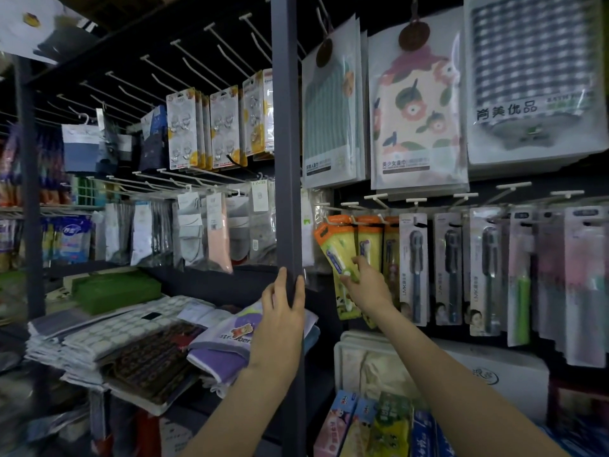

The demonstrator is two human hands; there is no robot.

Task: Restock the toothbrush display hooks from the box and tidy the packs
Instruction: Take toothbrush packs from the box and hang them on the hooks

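Dim shop aisle, pegboard wall of hooks, dark upright post (287, 133) splitting the bays. Toothbrush packs (416, 268) hang in a row right of the post, long axes vertical. Left hand (282, 319) grips the post, bracing. Right hand (365, 285), the nearer one, pinches the leftmost orange-topped kids' pack (339, 255), which hangs tilted with its bottom swung right; likely needs straightening.

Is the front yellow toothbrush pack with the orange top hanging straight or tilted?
Tilted. The yellow toothbrush pack leans with its top to the left, unlike the straight grey packs beside it; the right hand touches it.
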